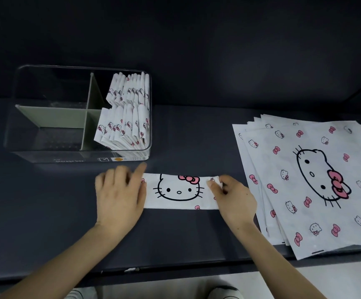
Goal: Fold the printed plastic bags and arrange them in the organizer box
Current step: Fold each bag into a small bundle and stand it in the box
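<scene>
A white plastic bag [179, 190] printed with a cat face and pink bow lies folded into a long strip on the dark table. My left hand [119, 190] lies flat on its left end, fingers straight and slightly blurred. My right hand [232, 196] pinches the strip's right end between thumb and fingers. Behind the strip stands a clear organizer box [45, 156] with grey dividers; folded bags [127, 117] stand upright in its two right compartments, and the two left compartments hold nothing.
A fanned stack of flat unfolded printed bags [317, 182] lies to the right, reaching over the table's front edge [175, 268]. A dark wall rises behind the box. My knees show below the table edge.
</scene>
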A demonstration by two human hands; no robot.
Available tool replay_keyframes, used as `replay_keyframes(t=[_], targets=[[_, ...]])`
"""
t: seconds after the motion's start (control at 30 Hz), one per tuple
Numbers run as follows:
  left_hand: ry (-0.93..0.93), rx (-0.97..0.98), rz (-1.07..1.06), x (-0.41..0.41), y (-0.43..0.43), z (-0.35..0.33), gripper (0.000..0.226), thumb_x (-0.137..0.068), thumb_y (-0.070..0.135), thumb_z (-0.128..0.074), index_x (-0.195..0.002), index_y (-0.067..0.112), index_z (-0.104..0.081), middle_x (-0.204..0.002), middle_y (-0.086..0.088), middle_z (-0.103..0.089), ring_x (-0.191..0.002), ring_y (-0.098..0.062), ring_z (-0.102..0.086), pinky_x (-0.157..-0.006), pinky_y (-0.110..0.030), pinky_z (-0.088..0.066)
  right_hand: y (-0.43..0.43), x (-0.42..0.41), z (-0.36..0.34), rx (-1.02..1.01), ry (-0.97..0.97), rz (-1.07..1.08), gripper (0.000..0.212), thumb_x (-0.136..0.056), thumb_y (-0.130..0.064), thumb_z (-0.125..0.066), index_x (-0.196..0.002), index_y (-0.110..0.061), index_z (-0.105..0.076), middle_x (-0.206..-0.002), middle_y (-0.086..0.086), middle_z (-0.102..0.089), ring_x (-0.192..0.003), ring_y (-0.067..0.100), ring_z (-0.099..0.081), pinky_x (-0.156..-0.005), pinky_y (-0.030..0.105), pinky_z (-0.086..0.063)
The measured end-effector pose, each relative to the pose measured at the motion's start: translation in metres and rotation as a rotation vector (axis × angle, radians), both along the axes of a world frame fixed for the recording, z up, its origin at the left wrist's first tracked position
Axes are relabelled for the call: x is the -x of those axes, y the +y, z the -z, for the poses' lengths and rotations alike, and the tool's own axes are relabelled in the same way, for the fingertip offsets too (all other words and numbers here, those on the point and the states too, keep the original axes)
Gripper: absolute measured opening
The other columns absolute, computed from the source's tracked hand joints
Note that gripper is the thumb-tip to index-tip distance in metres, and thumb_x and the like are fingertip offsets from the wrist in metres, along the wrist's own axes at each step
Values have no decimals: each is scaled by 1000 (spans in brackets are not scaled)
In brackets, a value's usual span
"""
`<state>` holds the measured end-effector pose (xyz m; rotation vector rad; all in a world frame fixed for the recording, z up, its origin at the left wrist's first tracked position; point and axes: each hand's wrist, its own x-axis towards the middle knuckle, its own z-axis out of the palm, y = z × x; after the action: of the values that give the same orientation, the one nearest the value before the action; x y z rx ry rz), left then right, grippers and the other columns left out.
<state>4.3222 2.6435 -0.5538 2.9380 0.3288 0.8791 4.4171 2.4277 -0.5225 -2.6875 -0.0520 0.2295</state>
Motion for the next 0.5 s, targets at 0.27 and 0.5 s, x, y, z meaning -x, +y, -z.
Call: replay_keyframes(t=[0.27,0.5], targets=[[384,194,320,-5,-25,8,48,-100,33,-28,-143,19,-44,-152,-11,-34,-141,-30,-30,-116,-39,-12,-2,-2,0,22,-11,-33,45,-95,-44,-51,-60,-30,-26,-48,-6,-37,-46,8,-34,-45,22,-21],[505,138,284,-4,-28,7,61,-95,55,-27,-147,24,-36,-155,-8,-29,-145,-25,-20,-115,-43,-13,14,18,4,281,-533,-286,44,-86,-33,-53,-127,-18,-59,-105,10,-65,-90,31,-62,-76,40,-43]])
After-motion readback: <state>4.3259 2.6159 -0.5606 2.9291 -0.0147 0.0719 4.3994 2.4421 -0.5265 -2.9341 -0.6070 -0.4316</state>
